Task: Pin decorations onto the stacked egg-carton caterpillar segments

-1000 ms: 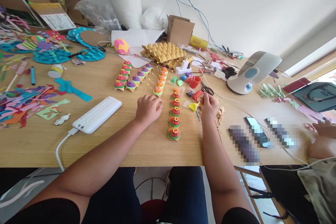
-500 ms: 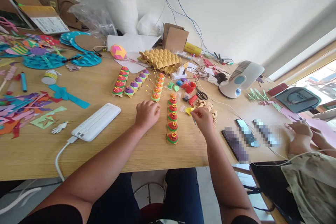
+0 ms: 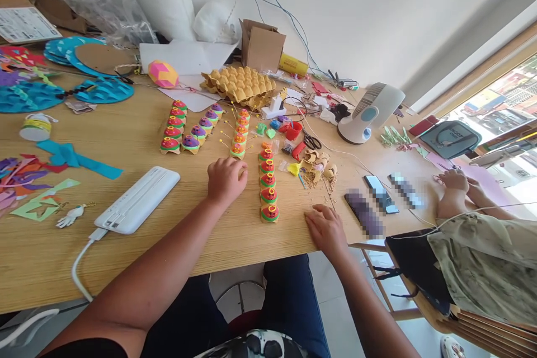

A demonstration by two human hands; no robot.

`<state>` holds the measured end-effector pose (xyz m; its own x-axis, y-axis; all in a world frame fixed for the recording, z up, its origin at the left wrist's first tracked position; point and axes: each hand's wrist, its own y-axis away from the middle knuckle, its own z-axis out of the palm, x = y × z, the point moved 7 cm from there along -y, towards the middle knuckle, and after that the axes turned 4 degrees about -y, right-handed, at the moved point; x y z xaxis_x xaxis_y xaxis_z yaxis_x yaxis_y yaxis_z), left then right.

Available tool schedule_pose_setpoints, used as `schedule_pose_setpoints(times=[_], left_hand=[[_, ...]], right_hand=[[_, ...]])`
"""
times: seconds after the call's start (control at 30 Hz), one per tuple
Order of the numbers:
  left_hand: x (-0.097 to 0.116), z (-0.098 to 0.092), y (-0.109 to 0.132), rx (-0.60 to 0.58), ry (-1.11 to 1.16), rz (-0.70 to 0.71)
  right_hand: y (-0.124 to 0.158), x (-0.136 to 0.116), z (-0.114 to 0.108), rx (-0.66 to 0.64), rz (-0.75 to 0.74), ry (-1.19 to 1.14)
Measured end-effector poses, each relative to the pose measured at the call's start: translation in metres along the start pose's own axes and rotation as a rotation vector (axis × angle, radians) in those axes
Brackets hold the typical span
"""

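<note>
My left hand (image 3: pixel 227 182) rests on the table with its fingers curled. Whatever they may hold is hidden. Just beyond it stands an orange-and-green egg-carton strip (image 3: pixel 238 142) with yellow-tipped stalks poking out at the sides. My right hand (image 3: pixel 327 229) lies near the table's front edge, fingers loosely spread and nothing in them. Between the hands runs a red-and-green egg-carton strip (image 3: pixel 267 180) with faces and yellow rings. A lump of yellow clay (image 3: pixel 293 169) sits beyond my right hand, beside torn carton pieces (image 3: pixel 316 165).
Farther left are a red-and-green strip (image 3: pixel 173 127) and a purple strip (image 3: pixel 203 127). A power bank (image 3: pixel 138 199), scissors (image 3: pixel 311 141), a red cup (image 3: pixel 293 131), a fan (image 3: pixel 371 113) and a phone (image 3: pixel 381 193) lie around. At right, another person's hands (image 3: pixel 457 182) rest on the table.
My right hand has drawn back from the yellow clay toward the table's front edge, and its fingers have opened. My left hand stays by the orange strip. The view has shifted slightly.
</note>
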<state>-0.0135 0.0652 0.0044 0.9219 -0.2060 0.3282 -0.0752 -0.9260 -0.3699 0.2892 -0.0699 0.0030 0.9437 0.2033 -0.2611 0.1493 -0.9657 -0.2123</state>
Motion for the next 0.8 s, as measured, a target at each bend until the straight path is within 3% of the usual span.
schedule_pose_setpoints(times=[0.17, 0.3, 0.6, 0.8], left_hand=[[-0.001, 0.0, 0.001, 0.0, 0.006, -0.001], [-0.001, 0.001, 0.0, -0.001, 0.0, 0.007], [-0.002, 0.003, -0.001, -0.017, 0.003, 0.002], [-0.003, 0.005, -0.002, -0.015, 0.009, 0.005]], right_hand=[[0.029, -0.017, 0.014, -0.186, 0.07, 0.136], [0.032, -0.023, 0.027, -0.276, 0.098, 0.165], [-0.018, -0.02, 0.033, -0.291, 0.093, 0.22], [-0.052, 0.002, 0.042, -0.213, 0.198, 0.19]])
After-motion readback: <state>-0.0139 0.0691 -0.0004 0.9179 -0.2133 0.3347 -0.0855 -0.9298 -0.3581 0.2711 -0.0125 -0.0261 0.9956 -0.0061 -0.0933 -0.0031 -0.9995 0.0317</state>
